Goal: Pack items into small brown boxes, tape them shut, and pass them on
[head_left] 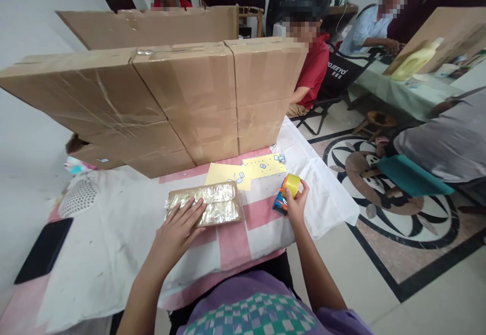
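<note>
My left hand [182, 226] lies flat with its fingers spread on a flat package [218, 206] wrapped in brown, shiny clear tape. Closed around a tape dispenser [281, 202] with a yellow roll [292, 184] is my right hand [297, 206], at the right side of the table. The dispenser's body is blue and orange and seems to rest on the cloth. Just behind the package lies a yellow sheet [220, 173], and beside it a second, dotted yellow sheet [264, 167]. Small pale pieces [240, 177] are scattered on both sheets.
A wall of stacked cardboard boxes [201, 87] stands along the table's far side. On the left lie a black phone-like slab [43, 250] and a white perforated object [79, 197]. A white and pink cloth [125, 223] covers the table. Several people sit beyond and to the right.
</note>
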### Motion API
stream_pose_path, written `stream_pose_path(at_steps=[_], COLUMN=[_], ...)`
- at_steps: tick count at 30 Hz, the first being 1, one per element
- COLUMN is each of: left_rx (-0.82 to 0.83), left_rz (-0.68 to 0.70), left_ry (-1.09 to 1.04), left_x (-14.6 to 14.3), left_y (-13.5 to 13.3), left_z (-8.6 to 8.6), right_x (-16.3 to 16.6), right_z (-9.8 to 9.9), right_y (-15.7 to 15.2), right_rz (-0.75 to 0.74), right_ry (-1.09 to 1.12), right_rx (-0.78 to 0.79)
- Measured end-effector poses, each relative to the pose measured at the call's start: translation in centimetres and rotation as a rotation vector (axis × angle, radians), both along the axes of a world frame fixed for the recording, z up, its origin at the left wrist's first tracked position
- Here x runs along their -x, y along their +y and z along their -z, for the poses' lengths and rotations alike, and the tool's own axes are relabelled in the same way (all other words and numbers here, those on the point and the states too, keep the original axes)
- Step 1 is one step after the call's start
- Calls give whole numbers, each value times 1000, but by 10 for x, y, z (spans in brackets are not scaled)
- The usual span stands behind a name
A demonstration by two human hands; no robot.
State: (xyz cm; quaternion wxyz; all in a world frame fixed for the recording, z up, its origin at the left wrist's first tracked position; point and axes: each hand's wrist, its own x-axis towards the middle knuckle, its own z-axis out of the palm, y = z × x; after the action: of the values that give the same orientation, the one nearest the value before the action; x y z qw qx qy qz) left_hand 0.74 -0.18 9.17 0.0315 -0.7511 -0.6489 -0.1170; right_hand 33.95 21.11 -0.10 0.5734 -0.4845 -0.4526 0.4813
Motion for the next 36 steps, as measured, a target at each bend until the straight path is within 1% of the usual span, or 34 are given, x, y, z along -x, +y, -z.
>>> stream_pose_path(at_steps=[2,3,4,7,8,9,10,11,13,14,16,19,23,26,29,32,36], left_rx=[10,18,25,18,3,-20,-47,-76,-120,-132,-143,-148,-154,-163,-167,-171,-168], left_rz=[13,17,17,-4,-18,-38,-60,-82,-119,-130,-136,-136,-139,-142,-138,-139,-149], left_ry=[26,37,48,68,69,66,59,49,32,25,17,17,17,10,4,-3,-6], left_x=[5,7,8,4,1,-2,-5,-8,-13,-14,-15,-16,-17,-17,-16,-16,-18], left_y=[-12,-18,-23,-32,-33,-33,-33,-32,-30,-29,-28,-30,-30,-28,-26,-26,-27], left_z=[0,1,1,4,5,6,8,9,11,12,12,12,10,9,10,10,10], right_x=[-1,-2,-3,-1,4,11,22,36,68,85,115,142,145,140,138,147,167], right_z=[-1,-2,-4,-15,-20,-25,-30,-34,-37,-36,-29,-13,0,1,-4,-9,-7], right_y=[-1,-2,-4,-12,-13,-14,-12,-8,6,16,34,50,47,38,33,33,33], right_rz=[-8,14,69,365,410,384,287,136,-194,-315,-408,-466,-505,-512,-571,-646,-667], right_ry=[-38,-97,-188,-501,-554,-571,-577,-617,-787,-930,-1069,-1151,-1201,-1212,-1207,-1202,-1215], right_rx=[-7,-35,-80,-297,-374,-439,-482,-492,-422,-360,-289,-262,-277,-297,-349,-395,-385])
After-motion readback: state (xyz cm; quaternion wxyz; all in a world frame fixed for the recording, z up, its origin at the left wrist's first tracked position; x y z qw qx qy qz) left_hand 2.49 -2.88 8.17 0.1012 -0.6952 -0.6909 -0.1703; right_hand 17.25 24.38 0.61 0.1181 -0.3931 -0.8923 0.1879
